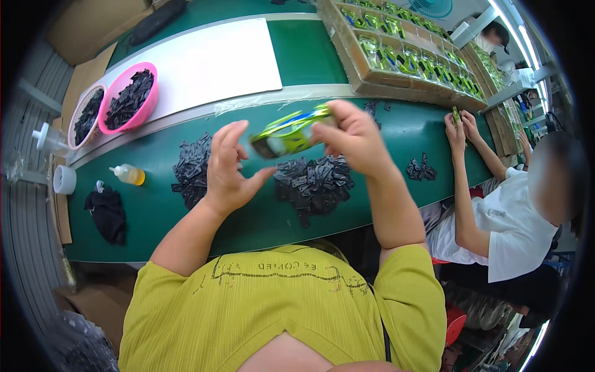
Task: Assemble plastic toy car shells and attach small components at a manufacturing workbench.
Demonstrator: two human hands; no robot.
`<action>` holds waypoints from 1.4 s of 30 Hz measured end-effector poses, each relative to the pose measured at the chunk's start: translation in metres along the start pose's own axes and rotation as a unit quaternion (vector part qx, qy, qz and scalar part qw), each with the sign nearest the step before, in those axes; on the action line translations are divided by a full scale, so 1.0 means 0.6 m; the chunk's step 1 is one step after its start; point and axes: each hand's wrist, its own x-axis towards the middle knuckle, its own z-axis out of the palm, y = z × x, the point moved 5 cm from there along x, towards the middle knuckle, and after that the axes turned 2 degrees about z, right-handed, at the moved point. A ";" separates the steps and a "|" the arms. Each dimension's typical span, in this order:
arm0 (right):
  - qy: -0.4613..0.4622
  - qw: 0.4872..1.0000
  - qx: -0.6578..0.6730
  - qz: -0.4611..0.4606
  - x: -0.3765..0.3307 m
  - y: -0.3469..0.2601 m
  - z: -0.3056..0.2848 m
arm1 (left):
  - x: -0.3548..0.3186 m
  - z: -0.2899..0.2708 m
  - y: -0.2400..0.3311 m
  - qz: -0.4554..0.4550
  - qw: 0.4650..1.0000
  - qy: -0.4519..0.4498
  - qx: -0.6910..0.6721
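My right hand (354, 137) grips a green toy car body (288, 133) with a blue stripe, holding it tilted above the table. Just left of the car, my left hand (230, 164) is raised with thumb and fingers apart, and nothing shows between them. Beneath the car lies a heap of small flat black plastic pieces (315, 189). A second pile of black pieces (193, 167) sits to the left, partly hidden behind my left hand.
Left are a pink basket (153, 99) and a white basket (73, 133), a glue bottle (129, 174), a black cloth (106, 214) and a tape roll (64, 180). A carton (403, 80) of green car bodies stands far right. A co-worker (505, 217) handles a green part at right.
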 end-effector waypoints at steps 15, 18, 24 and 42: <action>0.422 0.805 -0.416 -0.036 0.129 -0.004 -0.636 | -0.024 0.054 -0.024 -0.055 0.989 -0.137 -0.008; 0.462 0.702 -0.542 -0.030 0.187 0.007 -0.678 | -0.023 0.058 -0.022 -0.053 0.988 -0.143 0.005; 0.390 0.705 -0.586 0.092 0.288 0.071 -0.725 | -0.022 0.070 -0.024 -0.045 0.986 -0.154 0.048; 0.296 0.732 -0.604 0.104 0.262 0.073 -0.648 | -0.010 0.069 -0.016 -0.028 0.984 -0.163 0.060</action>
